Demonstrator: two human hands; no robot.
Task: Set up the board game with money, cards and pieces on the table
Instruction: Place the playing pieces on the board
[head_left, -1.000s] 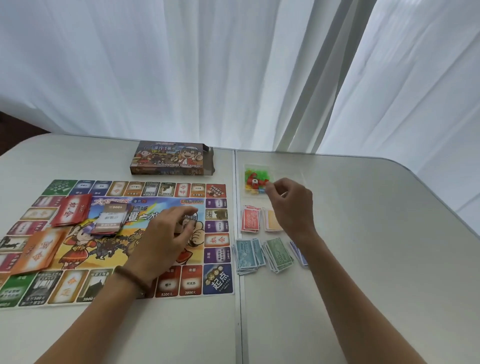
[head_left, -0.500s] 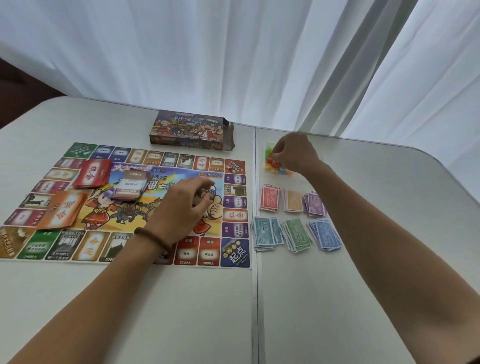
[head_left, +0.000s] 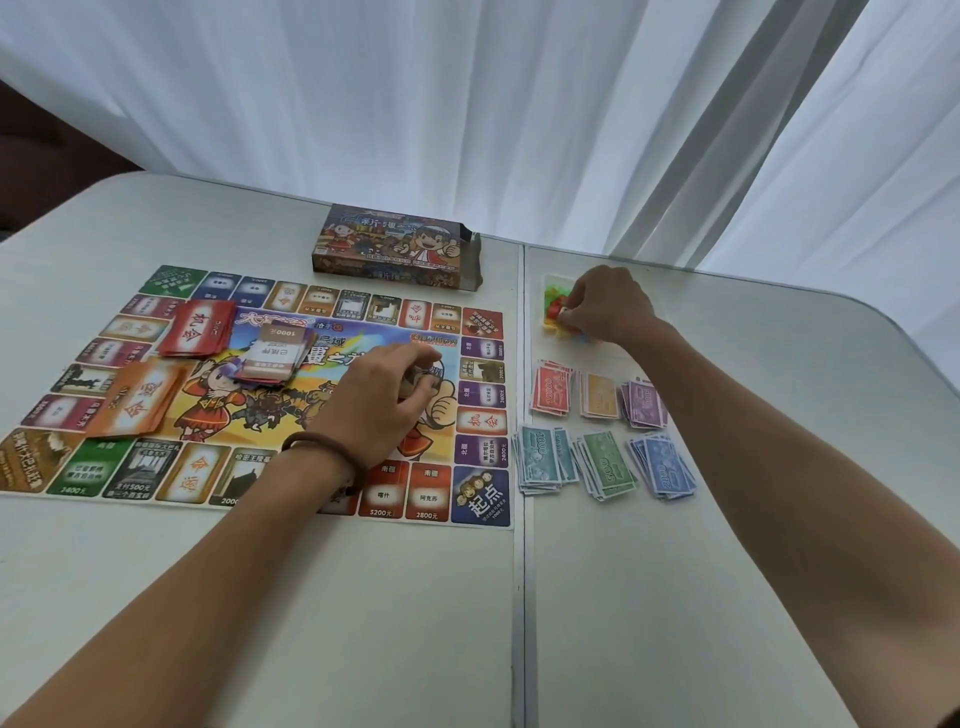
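Right hand (head_left: 605, 309): fingertips curled, pinching pieces (head_left: 552, 306) in clear tray (head_left: 548, 281), just right of board (head_left: 480, 499) far corner. Left hand (head_left: 382, 402) at board centre, curled round small pale item, identity unclear. Advice: pinch one piece, lift straight, don't drag tray. Tray long axis looks parallel to board's right edge; mostly hidden.

— Where's the board (head_left: 480, 496)?
— On the left half of the table (head_left: 363, 597), the box (head_left: 395, 247) behind it and three piles of cards (head_left: 200, 328) on it.
— And the money (head_left: 605, 462)?
— Right of the board, six piles in two rows. The tray (head_left: 548, 283) with the pieces (head_left: 551, 306) sits behind them, right of the box.
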